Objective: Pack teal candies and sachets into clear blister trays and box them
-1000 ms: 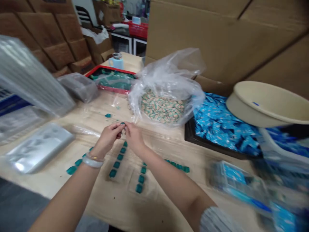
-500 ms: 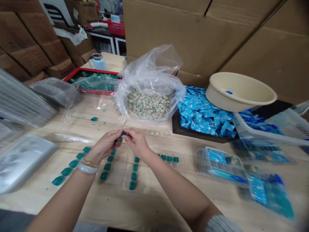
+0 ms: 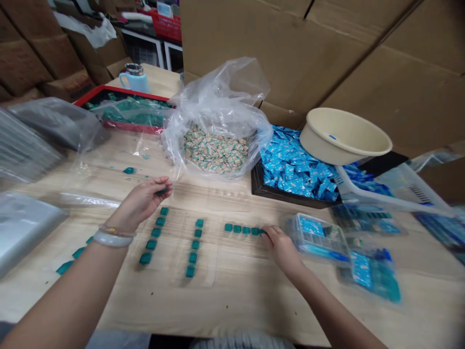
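Observation:
My left hand is raised over the table with its fingers closed around a small teal block. At the right end of a short crosswise row, my right hand pinches another teal block down at table level, beside the neighbouring block. Two more rows of teal blocks, one with a near block and one with a block, run towards me on clear plastic sheets. A further slanted row, with a block, is partly hidden by my left forearm.
Behind my hands stand a clear bag of small printed packets, a dark tray of blue sachets and a cream basin. A red tray holds teal pieces at back left. Filled clear packs lie right. A single block lies apart.
My hands, together before, are now apart. The right moved right and down to the row's end with a teal block; the left moved slightly left. The view shifted a little.

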`<state>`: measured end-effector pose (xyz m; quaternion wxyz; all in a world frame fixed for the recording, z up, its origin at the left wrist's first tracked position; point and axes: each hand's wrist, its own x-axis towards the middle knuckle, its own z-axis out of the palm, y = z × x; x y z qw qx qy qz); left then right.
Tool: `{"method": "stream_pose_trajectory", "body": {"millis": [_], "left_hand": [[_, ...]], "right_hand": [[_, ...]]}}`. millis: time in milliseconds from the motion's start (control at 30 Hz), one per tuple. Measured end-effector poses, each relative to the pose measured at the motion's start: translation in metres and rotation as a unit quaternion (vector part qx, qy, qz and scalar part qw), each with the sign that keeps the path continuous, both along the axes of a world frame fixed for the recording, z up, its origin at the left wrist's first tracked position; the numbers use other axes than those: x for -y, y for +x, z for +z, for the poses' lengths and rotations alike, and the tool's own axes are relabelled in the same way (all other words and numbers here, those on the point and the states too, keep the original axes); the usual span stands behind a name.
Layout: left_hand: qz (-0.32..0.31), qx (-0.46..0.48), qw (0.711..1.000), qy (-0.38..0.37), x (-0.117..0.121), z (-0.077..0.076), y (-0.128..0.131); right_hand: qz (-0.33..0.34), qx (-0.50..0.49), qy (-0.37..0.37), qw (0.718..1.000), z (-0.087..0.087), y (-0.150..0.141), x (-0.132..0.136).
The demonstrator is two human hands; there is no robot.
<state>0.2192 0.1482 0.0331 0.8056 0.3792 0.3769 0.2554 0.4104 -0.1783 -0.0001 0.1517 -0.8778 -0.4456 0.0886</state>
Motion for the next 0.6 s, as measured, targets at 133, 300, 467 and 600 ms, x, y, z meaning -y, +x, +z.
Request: {"method": "stream_pose_trajectory", "body": {"millis": [133,300,467,600], "left_hand": [[0.018,0.036,0.999,-0.029,0.008,-0.003,-0.001],[0.008,0.074,0.993,-0.096,0.011,-0.006,-0.018],[-0.012,0.093,0.993,-0.074,0.01,-0.002,-0.026],[-0.033,0.098,0.994,-0.041,0.011,0.004,-0.027]], "right_hand": [[0.011,-0.01,-0.014,1.0,-0.011,0.001,-0.002],[0.021,0.065,0.012,0.998,0.004,-0.003,0.012],[0.1,0.061,0.131,0.984,0.044,-0.034,-0.072],[0.252,-0.091,0.242,0.932,0.043,-0.074,-0.193]]}}
